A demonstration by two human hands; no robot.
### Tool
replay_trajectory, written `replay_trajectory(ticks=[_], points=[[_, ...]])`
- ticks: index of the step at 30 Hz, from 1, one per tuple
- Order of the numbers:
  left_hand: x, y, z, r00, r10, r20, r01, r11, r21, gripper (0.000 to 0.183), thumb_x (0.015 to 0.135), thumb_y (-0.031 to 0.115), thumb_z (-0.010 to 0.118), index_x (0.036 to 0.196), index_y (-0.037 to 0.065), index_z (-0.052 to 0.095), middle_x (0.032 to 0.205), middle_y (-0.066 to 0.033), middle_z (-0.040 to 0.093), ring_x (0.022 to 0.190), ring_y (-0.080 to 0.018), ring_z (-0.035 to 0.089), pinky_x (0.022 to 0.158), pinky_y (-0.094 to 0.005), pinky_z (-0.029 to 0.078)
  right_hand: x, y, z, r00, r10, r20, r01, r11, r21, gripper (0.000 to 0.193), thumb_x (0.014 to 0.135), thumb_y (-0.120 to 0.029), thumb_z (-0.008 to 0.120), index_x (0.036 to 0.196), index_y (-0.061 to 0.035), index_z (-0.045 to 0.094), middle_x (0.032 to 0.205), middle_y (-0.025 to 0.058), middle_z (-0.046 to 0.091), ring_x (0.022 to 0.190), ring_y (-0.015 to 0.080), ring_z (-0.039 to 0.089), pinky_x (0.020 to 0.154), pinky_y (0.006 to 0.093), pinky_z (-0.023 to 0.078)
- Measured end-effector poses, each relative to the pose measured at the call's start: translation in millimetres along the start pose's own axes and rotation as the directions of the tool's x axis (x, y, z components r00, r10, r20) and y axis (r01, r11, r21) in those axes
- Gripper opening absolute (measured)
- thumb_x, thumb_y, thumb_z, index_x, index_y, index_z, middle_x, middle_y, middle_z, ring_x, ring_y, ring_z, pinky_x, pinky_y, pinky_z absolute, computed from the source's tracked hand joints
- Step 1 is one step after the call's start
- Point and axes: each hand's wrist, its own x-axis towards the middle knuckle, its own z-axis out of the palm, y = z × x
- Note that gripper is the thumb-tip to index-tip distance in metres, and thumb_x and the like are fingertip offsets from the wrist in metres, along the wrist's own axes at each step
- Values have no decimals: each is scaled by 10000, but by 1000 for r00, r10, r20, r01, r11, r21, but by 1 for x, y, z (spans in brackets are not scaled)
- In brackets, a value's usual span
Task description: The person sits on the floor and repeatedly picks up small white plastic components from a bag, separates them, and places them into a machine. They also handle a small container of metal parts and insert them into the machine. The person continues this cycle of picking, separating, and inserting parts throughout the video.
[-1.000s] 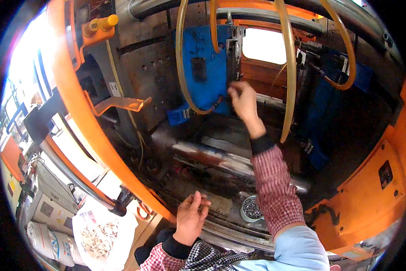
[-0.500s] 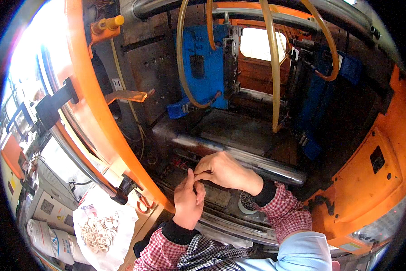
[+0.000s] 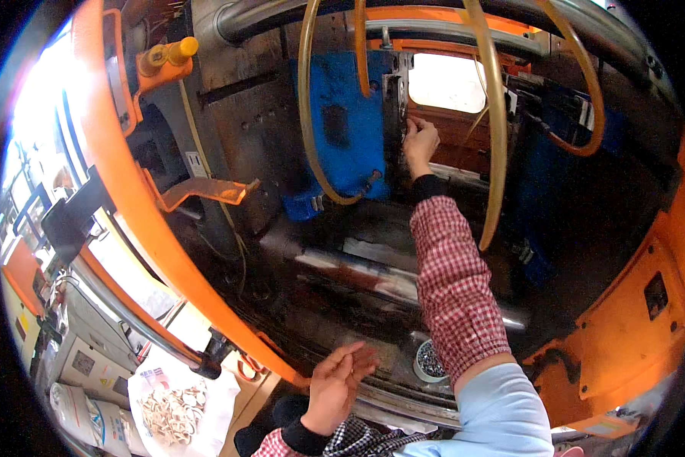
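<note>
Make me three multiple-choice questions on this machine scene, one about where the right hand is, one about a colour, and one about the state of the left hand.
1. Where is the right hand?
A. On the white bag
B. Up at the edge of the blue mould block
C. In the small round container

2. What colour is the machine's curved guard frame?
A. Green
B. White
C. Orange

3. What state is the left hand in?
A. Open, holding nothing
B. Closed around a hose
C. Out of view

Answers: 1 B, the arm stretches up and the fingers meet the block's right edge. 2 C, the frame is plainly orange. 3 A, the fingers are spread low in the picture with nothing in them.
</note>
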Motion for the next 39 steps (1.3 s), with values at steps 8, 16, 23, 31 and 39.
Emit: replay_trajectory(ticks=[8, 16, 23, 31, 39], points=[[-4, -4, -7, 1000, -22, -2, 22, 999, 29, 325, 966, 149, 408, 1236, -27, 439, 1122, -208, 574, 925, -267, 603, 791, -316, 497, 40, 38, 38, 996, -86, -34, 82, 991, -108, 228, 790, -203, 661, 904, -8, 693, 939, 201, 641, 888, 350, 605, 801, 421, 455], [0, -7, -6, 1000, -27, 8, 26, 999, 27, 337, 964, 163, 418, 1245, -23, 433, 1130, -210, 570, 921, -268, 604, 786, -320, 499, 41, 31, 43, 996, -84, -10, 82, 983, -164, 223, 797, -209, 650, 904, -20, 699, 915, 194, 646, 869, 354, 609, 789, 415, 465], [-1, -4, -8, 999, -30, 11, 30, 999, 24, 308, 978, 108, 357, 1230, -61, 413, 1156, -226, 547, 981, -272, 592, 848, -336, 494, 41, 24, 44, 998, -59, -18, 55, 984, -169, 216, 784, -162, 633, 926, -12, 694, 881, 203, 640, 862, 368, 605, 792, 420, 463], [-10, -11, -23, 877, 263, 402, -479, 413, 775, 299, 982, 99, 341, 1214, -79, 401, 1184, -219, 519, 1098, -267, 539, 957, -351, 447, 29, 28, 44, 981, -102, 163, 148, 942, -300, 425, 697, -31, 572, 1118, -52, 626, 1108, 190, 552, 1096, 378, 460, 904, 421, 398], [-18, 7, 3, 995, -98, 27, 93, 987, 133, 389, 985, 309, 352, 1085, -59, 428, 1018, -265, 594, 867, -348, 642, 754, -391, 549, -18, -49, -43, 988, -67, 141, 87, 986, -142, 265, 800, -112, 565, 1040, -21, 625, 1034, 213, 585, 993, 380, 541, 841, 430, 425]])
